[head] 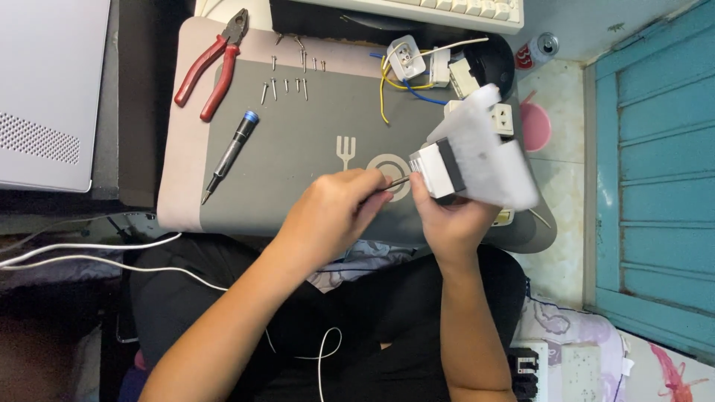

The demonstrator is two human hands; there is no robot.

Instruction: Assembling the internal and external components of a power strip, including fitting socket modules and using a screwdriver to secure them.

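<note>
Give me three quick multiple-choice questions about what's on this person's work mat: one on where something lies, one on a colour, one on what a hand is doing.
1. Where do the pliers lie?
A. at the mat's far left corner
B. under the right hand
C. on the floor by the blue door

2. What colour are the pliers' handles?
A. green
B. red
C. yellow

3. What is the left hand doing?
A. resting flat on the mat
B. lifting the soda can
C. holding a thin tool against the white block

Answers:
1 A, they sit at the far left corner of the grey mat, beside the loose screws.
2 B, both handles are red.
3 C, the left hand presses a thin metal tool to the white block that the right hand grips.
</note>
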